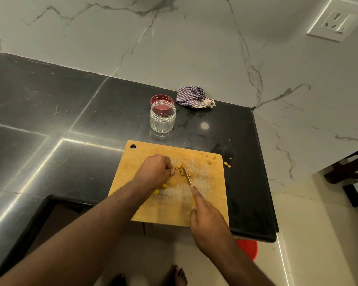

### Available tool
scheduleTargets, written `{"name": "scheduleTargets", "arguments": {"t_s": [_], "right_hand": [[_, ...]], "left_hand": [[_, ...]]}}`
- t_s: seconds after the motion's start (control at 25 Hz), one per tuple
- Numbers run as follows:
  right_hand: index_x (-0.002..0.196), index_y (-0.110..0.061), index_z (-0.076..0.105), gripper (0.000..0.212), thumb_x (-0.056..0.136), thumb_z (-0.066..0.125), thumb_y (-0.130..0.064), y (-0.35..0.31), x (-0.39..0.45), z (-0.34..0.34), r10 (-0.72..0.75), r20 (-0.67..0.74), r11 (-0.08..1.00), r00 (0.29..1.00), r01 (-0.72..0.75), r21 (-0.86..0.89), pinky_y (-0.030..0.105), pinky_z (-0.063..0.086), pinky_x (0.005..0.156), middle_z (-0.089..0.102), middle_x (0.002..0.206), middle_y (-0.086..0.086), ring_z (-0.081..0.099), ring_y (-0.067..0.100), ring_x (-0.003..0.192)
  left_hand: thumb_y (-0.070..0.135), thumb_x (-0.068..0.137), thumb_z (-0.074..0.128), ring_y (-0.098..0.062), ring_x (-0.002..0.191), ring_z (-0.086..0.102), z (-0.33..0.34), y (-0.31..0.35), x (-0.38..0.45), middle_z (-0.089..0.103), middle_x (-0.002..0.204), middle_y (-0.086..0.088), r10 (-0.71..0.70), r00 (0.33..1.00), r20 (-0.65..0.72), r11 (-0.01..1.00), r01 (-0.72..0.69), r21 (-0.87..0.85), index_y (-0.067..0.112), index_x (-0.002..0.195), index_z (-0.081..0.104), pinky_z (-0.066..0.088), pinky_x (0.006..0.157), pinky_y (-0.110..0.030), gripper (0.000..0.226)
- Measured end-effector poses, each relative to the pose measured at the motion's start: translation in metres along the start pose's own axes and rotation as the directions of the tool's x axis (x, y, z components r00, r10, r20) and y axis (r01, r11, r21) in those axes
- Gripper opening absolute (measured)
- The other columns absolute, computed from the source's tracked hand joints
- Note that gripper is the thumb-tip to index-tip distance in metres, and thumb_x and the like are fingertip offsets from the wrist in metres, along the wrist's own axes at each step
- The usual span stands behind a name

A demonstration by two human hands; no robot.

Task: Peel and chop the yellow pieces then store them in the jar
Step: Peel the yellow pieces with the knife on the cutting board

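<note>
In the lower middle of the frame my right hand [207, 221] grips the knife [186, 176] over the cutting board [205, 203], my left hand [154, 169] pinching yellow pieces [179, 167]

— What crowds the left hand [154, 171]?

— The knife [186, 176] blade, just beside its fingertips, with yellow pieces [179, 168] between them. More pieces lie under its wrist.

— And beyond the fingers?

— Bare cutting board [165, 211], then the open jar [162, 116] on the counter [60, 112] with the lid [161, 99] touching behind it — a checked cloth [193, 98] near that, by the wall.

— Right of the right hand [207, 219]?

— Open board up to its edge, a few crumbs [227, 164] past it.
</note>
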State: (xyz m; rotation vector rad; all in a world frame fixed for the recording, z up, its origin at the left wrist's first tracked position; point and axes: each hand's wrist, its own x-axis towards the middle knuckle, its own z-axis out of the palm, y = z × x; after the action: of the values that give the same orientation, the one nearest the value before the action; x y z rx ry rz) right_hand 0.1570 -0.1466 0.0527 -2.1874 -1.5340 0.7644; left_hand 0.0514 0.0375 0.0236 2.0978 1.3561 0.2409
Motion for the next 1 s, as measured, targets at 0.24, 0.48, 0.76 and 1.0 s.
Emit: {"name": "scheduleTargets", "arguments": {"t_s": [0.24, 0.48, 0.76, 1.0], "right_hand": [[0.155, -0.035, 0.010, 0.058, 0.104, 0.034, -0.024, -0.012, 0.016, 0.009, -0.037, 0.031, 0.997, 0.999, 0.039, -0.063, 0.030, 0.047, 0.082, 0.055, 0.114, -0.003, 0.053, 0.011, 0.095], [0.155, -0.035, 0.012, 0.057, 0.104, 0.034, -0.024, -0.002, 0.023, 0.002, -0.016, 0.023, 0.997, 1.000, 0.018, -0.078, 0.032, 0.048, 0.088, 0.056, 0.120, -0.002, 0.054, 0.013, 0.100], [0.153, -0.041, 0.019, 0.055, 0.103, 0.038, -0.027, 0.008, 0.019, -0.006, -0.025, 0.026, 0.998, 0.999, 0.023, 0.062, 0.026, 0.050, 0.086, 0.055, 0.124, -0.007, 0.055, 0.006, 0.101], [0.153, -0.038, 0.021, 0.054, 0.104, 0.039, -0.027, 0.014, 0.018, -0.001, -0.010, 0.019, 0.995, 1.000, 0.008, 0.102, 0.019, 0.049, 0.088, 0.053, 0.135, -0.008, 0.052, 0.002, 0.104]], "left_hand": [[0.016, 0.092, 0.062, -0.012, 0.078, 0.063, 0.000, 0.001, -0.003, 0.071, 0.090, 0.003, 0.018, 1.000, -0.003, 1.000, -0.018, 0.021, 0.018, 0.093, 0.076, 0.051, 0.063, -0.027, 0.015], [0.020, 0.091, 0.066, -0.009, 0.076, 0.061, -0.002, 0.000, -0.002, 0.067, 0.090, 0.005, 0.025, 1.000, 0.014, 1.000, -0.025, 0.009, 0.022, 0.094, 0.070, 0.046, 0.055, -0.022, 0.005], [0.017, 0.089, 0.066, -0.009, 0.079, 0.058, -0.005, -0.001, -0.001, 0.063, 0.093, 0.004, 0.048, 0.998, 0.039, 0.999, -0.048, 0.016, 0.023, 0.097, 0.067, 0.047, 0.057, -0.023, 0.010], [0.015, 0.089, 0.066, -0.008, 0.085, 0.059, -0.005, -0.005, 0.001, 0.069, 0.100, 0.004, 0.024, 0.997, 0.067, 1.000, -0.024, 0.002, 0.023, 0.104, 0.072, 0.043, 0.057, -0.017, 0.018]]}}
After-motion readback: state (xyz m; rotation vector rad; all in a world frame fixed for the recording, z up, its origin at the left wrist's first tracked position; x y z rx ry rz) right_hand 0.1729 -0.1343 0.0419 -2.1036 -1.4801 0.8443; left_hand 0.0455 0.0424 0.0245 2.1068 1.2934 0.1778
